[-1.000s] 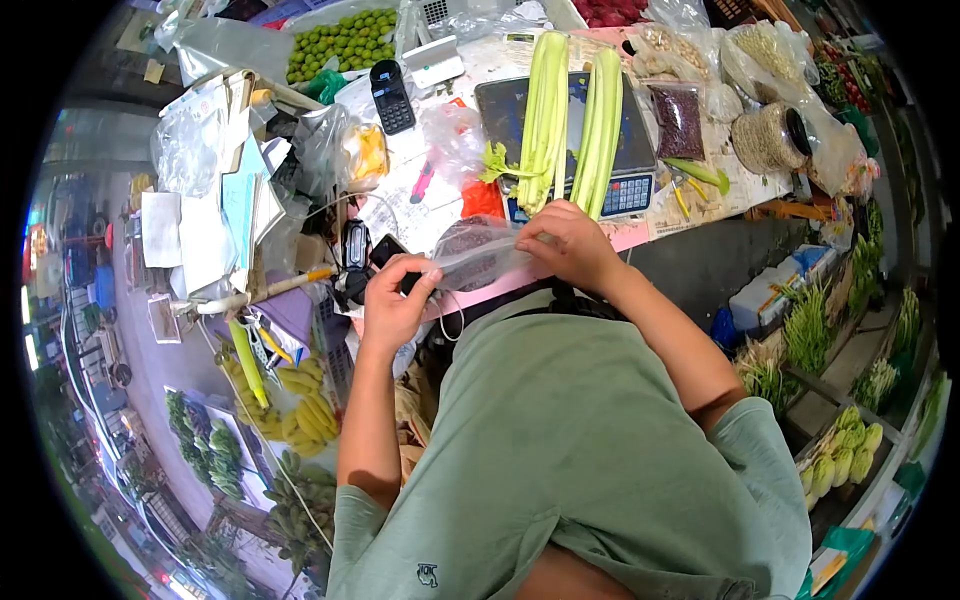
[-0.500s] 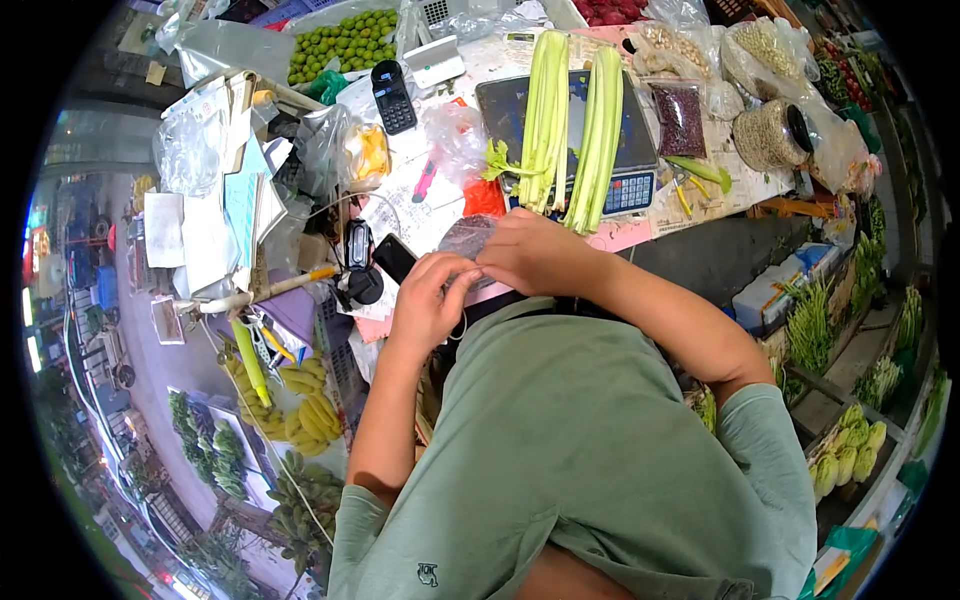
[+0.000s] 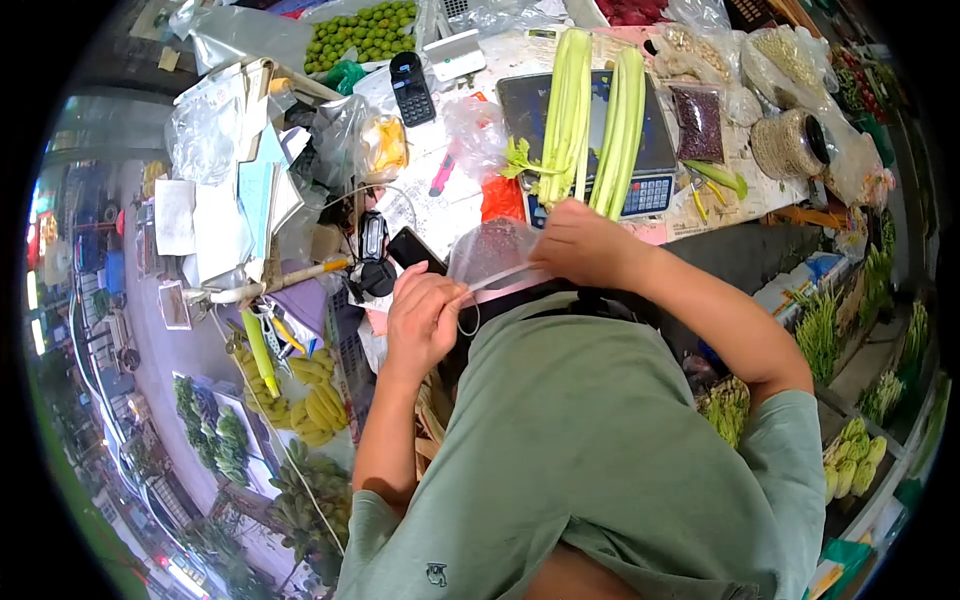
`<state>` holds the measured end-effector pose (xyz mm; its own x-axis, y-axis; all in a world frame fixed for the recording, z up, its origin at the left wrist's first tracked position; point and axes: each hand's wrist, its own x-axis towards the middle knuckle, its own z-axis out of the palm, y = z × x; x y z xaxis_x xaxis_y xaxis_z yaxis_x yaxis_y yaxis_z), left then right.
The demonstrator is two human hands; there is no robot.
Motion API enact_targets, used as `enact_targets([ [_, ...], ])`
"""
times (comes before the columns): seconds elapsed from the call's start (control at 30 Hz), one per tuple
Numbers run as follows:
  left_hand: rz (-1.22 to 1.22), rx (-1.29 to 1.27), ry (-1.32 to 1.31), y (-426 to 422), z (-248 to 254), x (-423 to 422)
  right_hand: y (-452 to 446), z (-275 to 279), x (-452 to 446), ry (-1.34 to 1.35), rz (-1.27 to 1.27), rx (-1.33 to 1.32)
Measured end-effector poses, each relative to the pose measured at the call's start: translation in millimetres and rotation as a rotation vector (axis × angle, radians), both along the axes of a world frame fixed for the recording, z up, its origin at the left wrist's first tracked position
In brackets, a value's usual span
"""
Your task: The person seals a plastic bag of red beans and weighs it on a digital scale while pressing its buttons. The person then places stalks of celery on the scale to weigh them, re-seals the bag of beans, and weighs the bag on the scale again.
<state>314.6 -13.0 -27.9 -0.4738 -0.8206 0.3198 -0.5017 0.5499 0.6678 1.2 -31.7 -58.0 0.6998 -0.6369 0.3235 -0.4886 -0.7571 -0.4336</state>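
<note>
A clear plastic bag [image 3: 492, 262] is stretched between my two hands in front of my body. My left hand [image 3: 424, 315] pinches its left edge between thumb and fingers. On the other side, my right hand [image 3: 585, 245] closes on the bag's right edge, just below the celery. Dark, reddish tones show through the upper part of the film; whether anything is inside I cannot tell. Two bunches of celery [image 3: 567, 115] lie across a digital scale [image 3: 645, 150], their bases toward me. A dark smartphone [image 3: 415, 250] lies just beyond my left hand.
A black handset [image 3: 411, 90] and a pink cutter [image 3: 442, 175] lie on the table. To the right are a bag of dark red beans [image 3: 698, 122], a jar [image 3: 785, 145] and yellow-handled scissors [image 3: 702, 200]. Limes [image 3: 360, 35] fill a crate behind; bananas [image 3: 318, 405] sit at lower left.
My hands, close together before, have drawn apart sideways, and the clear bag is now spread between them. The view has shifted slightly; the celery still lies on the scale.
</note>
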Motion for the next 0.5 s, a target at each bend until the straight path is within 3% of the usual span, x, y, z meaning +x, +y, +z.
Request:
enact_targets([
  [0.2, 0.051, 0.060, 0.040, 10.4, 1.1, 11.9, -6.7, 14.4, -54.9, -0.037, -0.028, 0.068],
  [0.33, 0.209, 0.152, 0.095, 16.5, -15.7, 38.6, -41.8, 31.3, -71.5, 0.231, -0.107, 0.098],
  [0.4, 0.258, 0.176, 0.117, 20.5, -20.2, 46.6, -62.6, 43.1, -59.3, 0.060, -0.199, 0.063],
  [0.5, 0.257, 0.254, 0.147, 24.6, -9.5, 34.9, -100.2, 47.6, 22.3, -0.124, -0.128, 0.104],
])
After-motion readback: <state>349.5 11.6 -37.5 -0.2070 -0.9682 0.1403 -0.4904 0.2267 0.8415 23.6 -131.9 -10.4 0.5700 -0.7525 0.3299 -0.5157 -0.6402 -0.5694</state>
